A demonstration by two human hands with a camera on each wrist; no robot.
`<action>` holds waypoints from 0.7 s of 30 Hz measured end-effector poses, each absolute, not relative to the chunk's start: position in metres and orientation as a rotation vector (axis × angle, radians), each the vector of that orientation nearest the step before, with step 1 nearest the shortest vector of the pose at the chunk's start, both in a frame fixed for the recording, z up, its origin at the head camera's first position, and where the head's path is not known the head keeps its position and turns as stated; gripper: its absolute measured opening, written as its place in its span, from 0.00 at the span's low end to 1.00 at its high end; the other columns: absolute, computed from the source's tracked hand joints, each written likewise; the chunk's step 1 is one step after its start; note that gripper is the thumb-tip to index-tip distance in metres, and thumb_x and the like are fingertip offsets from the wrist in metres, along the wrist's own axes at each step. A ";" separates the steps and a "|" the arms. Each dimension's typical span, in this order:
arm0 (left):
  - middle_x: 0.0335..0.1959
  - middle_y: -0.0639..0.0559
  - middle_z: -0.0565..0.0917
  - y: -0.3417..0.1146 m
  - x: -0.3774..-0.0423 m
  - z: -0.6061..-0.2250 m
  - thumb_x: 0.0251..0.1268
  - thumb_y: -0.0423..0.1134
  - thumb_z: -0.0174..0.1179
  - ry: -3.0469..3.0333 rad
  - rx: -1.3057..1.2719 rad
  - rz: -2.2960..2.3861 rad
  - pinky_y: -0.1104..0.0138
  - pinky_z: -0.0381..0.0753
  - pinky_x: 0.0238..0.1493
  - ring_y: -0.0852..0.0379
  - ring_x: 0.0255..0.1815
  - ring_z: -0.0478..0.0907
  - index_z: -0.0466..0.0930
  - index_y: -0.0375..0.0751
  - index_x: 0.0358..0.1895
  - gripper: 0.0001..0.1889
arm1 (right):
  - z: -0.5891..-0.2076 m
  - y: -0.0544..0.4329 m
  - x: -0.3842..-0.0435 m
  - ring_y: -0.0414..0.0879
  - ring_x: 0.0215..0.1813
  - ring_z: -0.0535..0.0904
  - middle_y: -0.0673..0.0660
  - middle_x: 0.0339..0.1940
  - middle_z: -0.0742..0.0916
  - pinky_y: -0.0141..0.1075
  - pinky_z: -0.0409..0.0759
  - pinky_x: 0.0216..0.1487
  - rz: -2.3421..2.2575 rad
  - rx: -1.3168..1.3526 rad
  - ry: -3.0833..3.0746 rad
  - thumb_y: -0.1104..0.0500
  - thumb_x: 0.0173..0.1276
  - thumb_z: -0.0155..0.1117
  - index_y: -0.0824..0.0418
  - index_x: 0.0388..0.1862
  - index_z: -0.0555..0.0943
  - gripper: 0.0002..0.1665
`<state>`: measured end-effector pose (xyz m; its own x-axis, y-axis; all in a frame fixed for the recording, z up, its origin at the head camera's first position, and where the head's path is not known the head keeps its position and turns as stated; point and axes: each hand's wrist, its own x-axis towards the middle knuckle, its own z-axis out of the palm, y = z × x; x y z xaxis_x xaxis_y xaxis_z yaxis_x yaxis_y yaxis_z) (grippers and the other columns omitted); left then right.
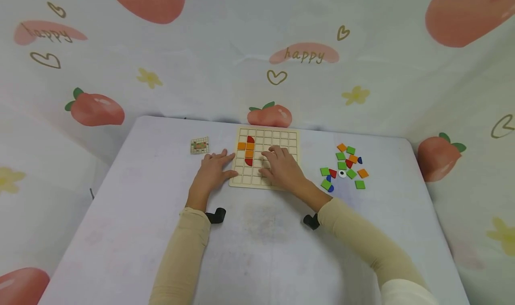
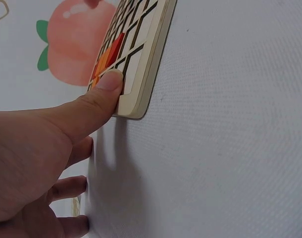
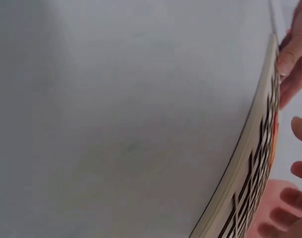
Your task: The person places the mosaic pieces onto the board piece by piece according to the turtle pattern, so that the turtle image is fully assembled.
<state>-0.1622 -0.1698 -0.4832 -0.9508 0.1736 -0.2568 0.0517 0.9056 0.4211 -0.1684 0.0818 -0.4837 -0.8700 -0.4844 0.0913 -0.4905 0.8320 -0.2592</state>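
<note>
A square wooden grid board (image 1: 265,188) lies on the table. On its left part sit two red quarter-round pieces (image 1: 251,139) and several orange squares (image 1: 250,146), forming a small figure. My left hand (image 1: 212,173) is at the board's left edge, its fingers spread and its thumb pressing the near left corner in the left wrist view. Over the right half of the board hovers my right hand (image 1: 283,168), fingers loosely bent and apart, with no piece showing between them. The right wrist view shows these fingers (image 3: 284,218) above the grid.
A small pattern card (image 1: 199,146) lies left of the board. Off to the right are scattered loose pieces: green squares (image 1: 342,165), orange squares (image 1: 363,173), red pieces (image 1: 332,173), blue pieces (image 1: 360,160) and a white disc with a dark centre (image 1: 342,174).
</note>
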 end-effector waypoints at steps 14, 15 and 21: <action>0.83 0.45 0.58 -0.170 -0.161 -0.481 0.67 0.55 0.66 2.771 0.168 0.617 0.41 0.59 0.78 0.30 0.78 0.57 0.62 0.54 0.79 0.39 | -0.494 0.133 -0.156 0.64 0.87 0.41 0.61 0.86 0.53 0.67 0.40 0.83 0.350 0.657 -3.177 0.28 0.73 0.50 0.49 0.84 0.56 0.48; 0.83 0.45 0.58 -0.170 -0.161 -0.481 0.67 0.55 0.66 2.772 0.170 0.613 0.41 0.59 0.78 0.30 0.78 0.57 0.62 0.54 0.79 0.39 | -0.495 0.137 -0.156 0.64 0.87 0.41 0.61 0.86 0.53 0.67 0.40 0.83 0.371 0.642 -3.184 0.29 0.73 0.50 0.49 0.84 0.56 0.48; 0.83 0.46 0.59 -0.169 -0.162 -0.482 0.67 0.56 0.66 2.777 0.166 0.597 0.42 0.59 0.79 0.31 0.78 0.57 0.62 0.55 0.79 0.40 | -0.499 0.159 -0.154 0.64 0.87 0.41 0.62 0.87 0.51 0.67 0.39 0.83 0.368 0.586 -3.205 0.29 0.74 0.49 0.50 0.84 0.55 0.49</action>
<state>-0.1615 -0.1693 -0.4821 -0.9497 0.1726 -0.2613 0.0500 0.9073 0.4174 -0.1544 0.1589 -0.4988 -0.9270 -0.3633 -0.0934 -0.3327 0.9113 -0.2428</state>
